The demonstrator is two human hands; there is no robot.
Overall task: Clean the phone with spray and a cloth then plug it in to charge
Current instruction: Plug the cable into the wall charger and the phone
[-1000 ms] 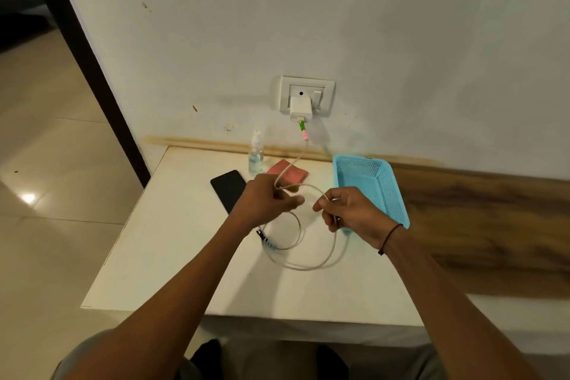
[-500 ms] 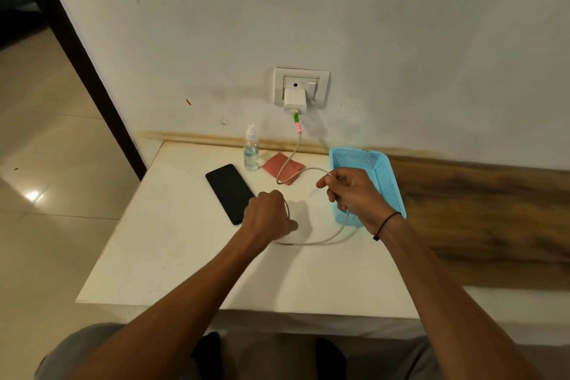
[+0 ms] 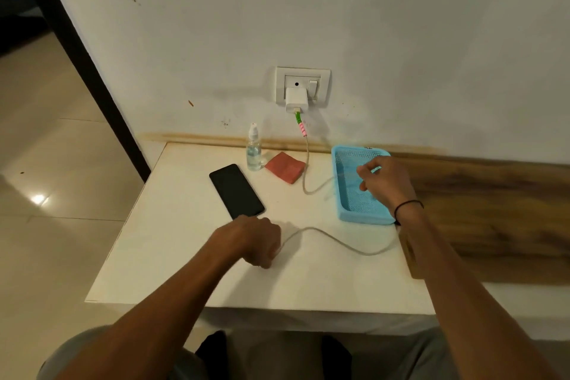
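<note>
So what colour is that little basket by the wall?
The basket is light blue plastic mesh, shown in the head view.

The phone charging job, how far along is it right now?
Done: the white charger block sits in the wall socket, and the cream cable is laid out across the white table. In hand: the left hand grips the cable's free end near the black phone; the right hand hovers over the blue mesh basket. Left: plugging the cable into the phone.

No readable text anywhere; a dark mark on the basket [image 3: 354, 219] rim is illegible.
</note>
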